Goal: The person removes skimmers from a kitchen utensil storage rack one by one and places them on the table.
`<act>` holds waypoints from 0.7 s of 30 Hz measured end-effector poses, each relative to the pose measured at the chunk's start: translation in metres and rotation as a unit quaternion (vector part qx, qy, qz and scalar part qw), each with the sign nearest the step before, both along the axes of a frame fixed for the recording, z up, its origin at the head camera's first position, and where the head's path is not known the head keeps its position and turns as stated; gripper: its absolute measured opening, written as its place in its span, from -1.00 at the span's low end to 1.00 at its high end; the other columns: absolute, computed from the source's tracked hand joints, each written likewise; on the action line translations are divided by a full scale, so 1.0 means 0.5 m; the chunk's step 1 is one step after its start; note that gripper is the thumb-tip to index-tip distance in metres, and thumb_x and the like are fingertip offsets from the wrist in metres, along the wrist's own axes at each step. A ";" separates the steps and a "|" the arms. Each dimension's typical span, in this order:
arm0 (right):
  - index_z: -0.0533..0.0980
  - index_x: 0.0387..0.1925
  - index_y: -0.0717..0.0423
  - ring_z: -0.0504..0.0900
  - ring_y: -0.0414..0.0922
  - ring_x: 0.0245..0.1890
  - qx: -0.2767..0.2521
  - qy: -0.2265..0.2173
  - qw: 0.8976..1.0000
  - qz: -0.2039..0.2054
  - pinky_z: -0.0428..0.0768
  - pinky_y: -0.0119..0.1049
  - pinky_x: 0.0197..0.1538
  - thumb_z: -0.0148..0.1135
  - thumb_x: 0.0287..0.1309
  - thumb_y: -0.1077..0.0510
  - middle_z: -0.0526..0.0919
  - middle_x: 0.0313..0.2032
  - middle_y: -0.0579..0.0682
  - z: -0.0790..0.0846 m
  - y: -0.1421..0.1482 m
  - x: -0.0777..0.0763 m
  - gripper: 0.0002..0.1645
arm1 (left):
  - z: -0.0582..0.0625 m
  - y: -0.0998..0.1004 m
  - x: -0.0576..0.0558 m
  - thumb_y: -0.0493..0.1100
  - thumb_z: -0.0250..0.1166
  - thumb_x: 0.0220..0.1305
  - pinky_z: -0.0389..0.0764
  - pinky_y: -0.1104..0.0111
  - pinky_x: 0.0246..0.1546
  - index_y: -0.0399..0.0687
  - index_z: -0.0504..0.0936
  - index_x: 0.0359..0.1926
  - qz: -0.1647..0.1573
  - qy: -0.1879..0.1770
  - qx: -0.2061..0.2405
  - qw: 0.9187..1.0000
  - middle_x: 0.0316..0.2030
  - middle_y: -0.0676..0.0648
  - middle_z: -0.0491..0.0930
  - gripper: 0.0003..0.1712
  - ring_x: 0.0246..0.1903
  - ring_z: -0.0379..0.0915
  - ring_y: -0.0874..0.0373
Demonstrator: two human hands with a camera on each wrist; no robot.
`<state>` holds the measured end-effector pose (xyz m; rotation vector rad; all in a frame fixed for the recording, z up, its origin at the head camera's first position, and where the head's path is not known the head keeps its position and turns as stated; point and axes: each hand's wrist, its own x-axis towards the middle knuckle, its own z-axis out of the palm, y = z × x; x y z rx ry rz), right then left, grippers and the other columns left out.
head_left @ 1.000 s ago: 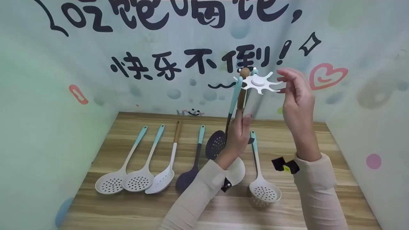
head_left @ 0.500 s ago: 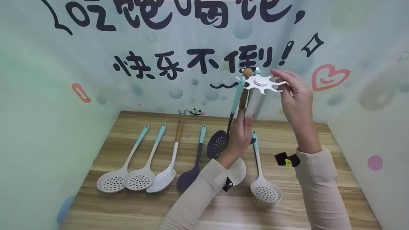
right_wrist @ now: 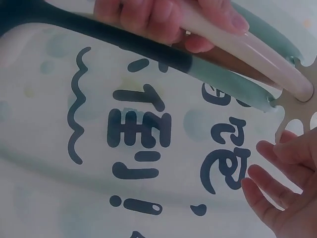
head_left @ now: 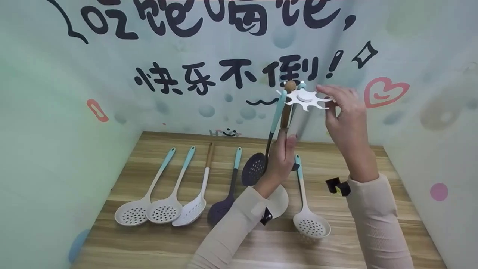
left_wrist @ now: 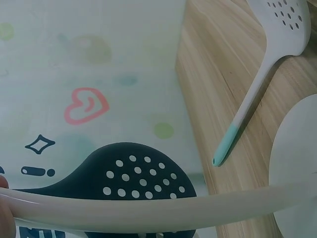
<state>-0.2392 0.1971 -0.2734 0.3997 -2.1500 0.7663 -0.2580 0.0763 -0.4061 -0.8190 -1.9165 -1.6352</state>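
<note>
My left hand [head_left: 278, 158] grips the white pole [left_wrist: 124, 215] of a utensil rack, holding it upright above the table. Its round white base [head_left: 278, 201] shows below that hand. On top is a white star-shaped hook wheel [head_left: 304, 97]. At its right edge, my right hand [head_left: 349, 119] pinches one hook arm between thumb and fingers. A dark perforated skimmer [left_wrist: 143, 171] with a teal handle [head_left: 277, 116] hangs from the wheel. Beside it hang a brown handle [head_left: 286, 112] and another teal handle [right_wrist: 272, 34]; the left hand partly hides what they belong to.
Left on the wooden table [head_left: 254, 250] lie two pale skimmers [head_left: 132, 213] [head_left: 164, 212], a white slotted turner [head_left: 190, 213] with a brown handle, and a dark utensil [head_left: 220, 213] partly under the left sleeve. Right of the rack lies another pale skimmer [head_left: 312, 224]. Printed cloth walls surround the table.
My right hand has come slightly left from beside the hook wheel, and its thumb and fingers have closed on a hook arm. The left hand keeps its grip on the pole.
</note>
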 end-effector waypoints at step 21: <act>0.54 -0.11 0.27 0.47 0.02 -0.09 0.039 0.019 0.999 -0.011 0.45 -0.40 -0.10 0.11 0.16 0.39 0.63 -0.11 0.14 0.000 0.008 0.032 -0.75 | 0.013 0.002 0.007 -0.38 -0.11 0.39 0.15 0.56 -0.59 -0.34 0.28 -0.18 0.001 -0.009 0.014 1.000 -0.59 -0.10 0.24 -0.94 -0.60 0.08 0.32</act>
